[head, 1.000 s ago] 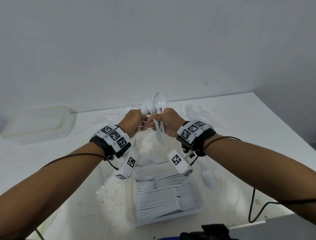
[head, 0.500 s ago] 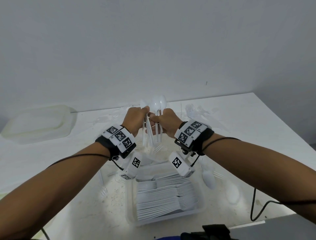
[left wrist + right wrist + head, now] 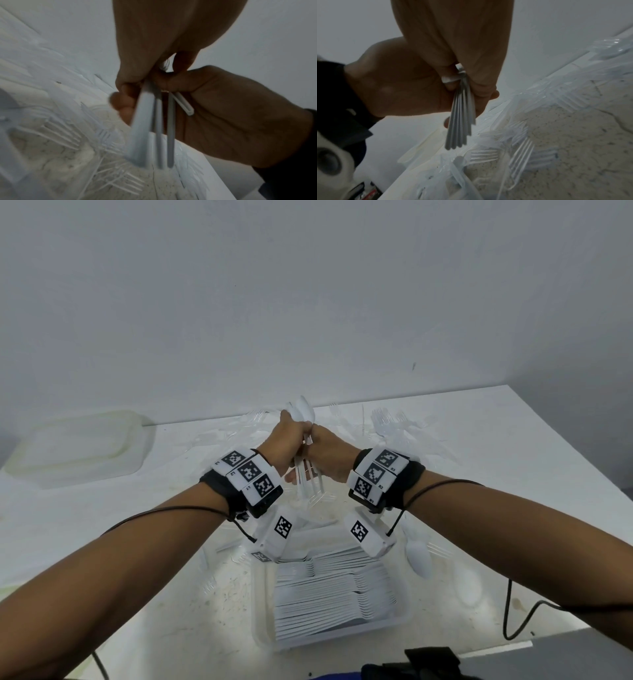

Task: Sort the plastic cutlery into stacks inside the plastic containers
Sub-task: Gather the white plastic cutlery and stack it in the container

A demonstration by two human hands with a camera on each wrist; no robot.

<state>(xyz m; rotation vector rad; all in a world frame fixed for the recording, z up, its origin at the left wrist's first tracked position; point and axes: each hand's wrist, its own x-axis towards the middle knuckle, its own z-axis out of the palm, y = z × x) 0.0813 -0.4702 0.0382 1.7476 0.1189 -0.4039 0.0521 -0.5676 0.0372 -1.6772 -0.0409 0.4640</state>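
Observation:
A bunch of white plastic spoons (image 3: 303, 414) stands upright between both hands above the table, bowls up and handles (image 3: 308, 484) hanging down. My left hand (image 3: 293, 450) grips the bunch from the left, and my right hand (image 3: 320, 451) grips it from the right, knuckles touching. In the left wrist view the handles (image 3: 158, 128) hang side by side, and one (image 3: 183, 104) sticks out at an angle. The right wrist view shows the handles (image 3: 460, 121) fanned slightly below the curled fingers (image 3: 481, 88). A clear container (image 3: 262, 635) near me holds stacked white cutlery (image 3: 335, 594).
A translucent lid (image 3: 78, 446) lies at the back left. Clear forks (image 3: 387, 422) are scattered on the table behind and under the hands. Loose white spoons (image 3: 418, 556) lie right of the container. A black cable (image 3: 513, 614) trails near the table's right front edge.
Both hands have come closer together and moved lower. The spoons, held apart and higher a second ago, are now pressed into one bunch.

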